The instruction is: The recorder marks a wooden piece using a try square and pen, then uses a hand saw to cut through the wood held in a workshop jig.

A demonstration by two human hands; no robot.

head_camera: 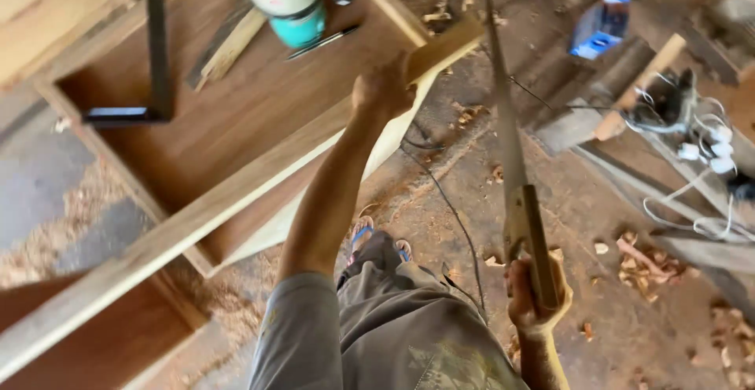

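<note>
A wooden worktop is carrying a teal power tool, a black metal square, a pen and a long plank lying across it. The dirt floor is holding wood chips, shavings, a black cable and white cords.

Warm, even daylight; soft shadows, slight motion blur throughout.

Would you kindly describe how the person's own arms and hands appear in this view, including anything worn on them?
Both arms are bare from the shoulder area down; no gloves, watch, rings or bands show on the left hand or the right hand. The left arm emerges from a short grey sleeve of a T-shirt bearing a faded pale print near the chest. No sleeve is visible on the right forearm.
</note>
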